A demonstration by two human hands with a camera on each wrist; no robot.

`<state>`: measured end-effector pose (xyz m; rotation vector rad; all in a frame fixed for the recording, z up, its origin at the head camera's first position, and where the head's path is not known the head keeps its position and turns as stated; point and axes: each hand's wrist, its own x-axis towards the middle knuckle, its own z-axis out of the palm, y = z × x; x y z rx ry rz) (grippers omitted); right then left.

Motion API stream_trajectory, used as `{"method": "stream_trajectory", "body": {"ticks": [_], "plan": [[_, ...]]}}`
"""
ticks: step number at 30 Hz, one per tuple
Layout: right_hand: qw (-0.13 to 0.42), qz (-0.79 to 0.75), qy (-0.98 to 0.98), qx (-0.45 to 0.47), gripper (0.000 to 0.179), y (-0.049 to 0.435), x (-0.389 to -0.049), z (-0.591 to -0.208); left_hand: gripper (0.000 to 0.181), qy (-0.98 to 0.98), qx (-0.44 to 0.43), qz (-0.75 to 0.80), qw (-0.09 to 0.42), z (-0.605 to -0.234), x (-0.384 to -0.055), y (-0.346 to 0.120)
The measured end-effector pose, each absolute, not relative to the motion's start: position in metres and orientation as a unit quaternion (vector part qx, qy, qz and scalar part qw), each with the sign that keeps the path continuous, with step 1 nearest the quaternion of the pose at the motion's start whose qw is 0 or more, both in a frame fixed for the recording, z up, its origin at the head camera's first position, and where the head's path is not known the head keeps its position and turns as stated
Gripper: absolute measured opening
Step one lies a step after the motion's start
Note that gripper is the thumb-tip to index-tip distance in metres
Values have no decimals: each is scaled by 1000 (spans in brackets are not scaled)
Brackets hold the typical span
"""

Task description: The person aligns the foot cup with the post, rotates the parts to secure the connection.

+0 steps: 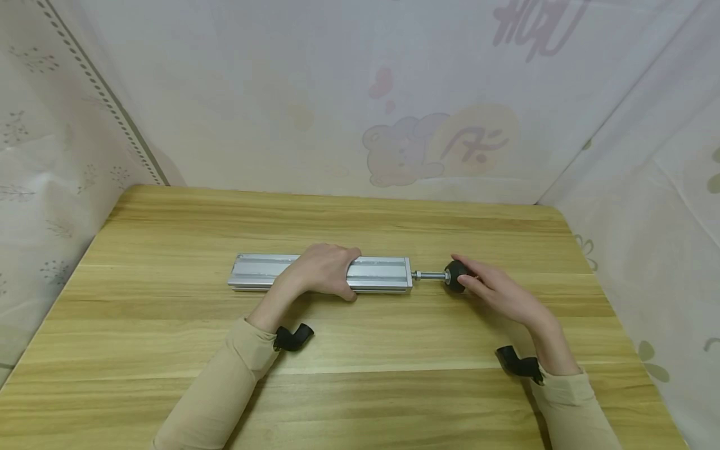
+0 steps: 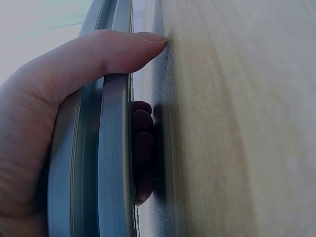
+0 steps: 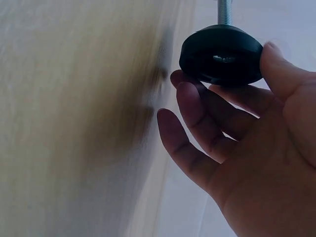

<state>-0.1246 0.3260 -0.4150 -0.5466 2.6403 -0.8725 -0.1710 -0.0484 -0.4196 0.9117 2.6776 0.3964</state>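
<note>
A silver aluminium profile (image 1: 379,267) lies lengthwise across the table, gripped from above by my left hand (image 1: 324,269). In the left wrist view the thumb (image 2: 111,52) wraps one side of the profile (image 2: 112,153), and the other fingertips show beneath its far edge. From the profile's right end plate a threaded rod (image 1: 432,275) with a nut sticks out. A round black levelling foot (image 1: 454,276) caps the rod. My right hand (image 1: 500,292) pinches the foot's rim between thumb and fingers. The right wrist view shows the hollow underside of the foot (image 3: 222,57), with two fingers apart from it.
The wood-grain table (image 1: 360,400) reaches back to a pale printed curtain (image 1: 270,94). More printed cloth hangs at the left and right. A black bent mount sits on each wrist, the left mount (image 1: 294,337) and the right mount (image 1: 517,364) both low over the table.
</note>
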Motion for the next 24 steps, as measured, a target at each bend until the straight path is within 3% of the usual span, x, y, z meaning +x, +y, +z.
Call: {"method": "stream_trajectory", "body": {"ticks": [10,16,24], "plan": [[153,-317,920,-173,64,326,-123,-414,51,928,316,137,141,-420,-171,-48],[100,-330,920,-185,83,321,-124,-414,51,927,316,140,146,-419,-172,-49],[28,-301,926,-227,77,314,-126,-422,50,927,318,139,138,-419,-171,-49]]}}
